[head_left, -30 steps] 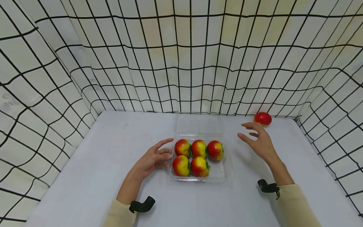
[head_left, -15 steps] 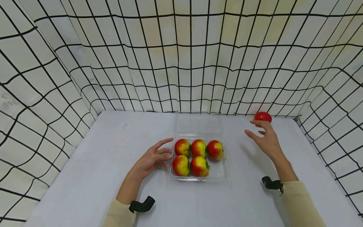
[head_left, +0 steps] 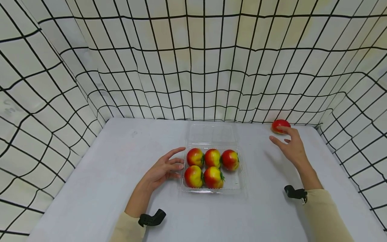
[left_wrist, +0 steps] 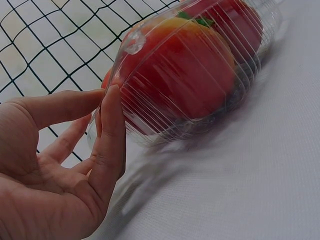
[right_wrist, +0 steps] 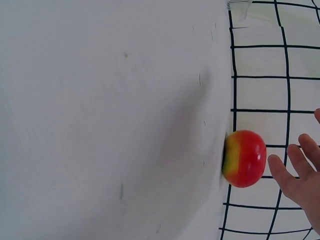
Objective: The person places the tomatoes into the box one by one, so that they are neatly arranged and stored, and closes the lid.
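Observation:
A clear plastic clamshell box (head_left: 231, 183) lies on the table with its lid (head_left: 212, 132) folded back. Inside sit several red-and-yellow, tomato-like fruits (head_left: 194, 176) with green leaves, in two rows; the front right spot is bare. My left hand (head_left: 163, 171) pinches the box's left rim between thumb and finger, as the left wrist view shows. Over at the back right, one loose fruit (right_wrist: 244, 159) of the same kind rests on the table. My right hand (head_left: 290, 146) reaches toward it, fingers spread and holding nothing; a finger partly covers the fruit in the head view.
Black netting (head_left: 204, 67) over pale walls surrounds the table at the back and both sides. The loose fruit lies near the white table's (head_left: 121, 161) back edge, close to the net.
My right hand has moved rightward, closer to the loose fruit, and now overlaps it in the head view. The left hand, the box and the fruits in it stay in place.

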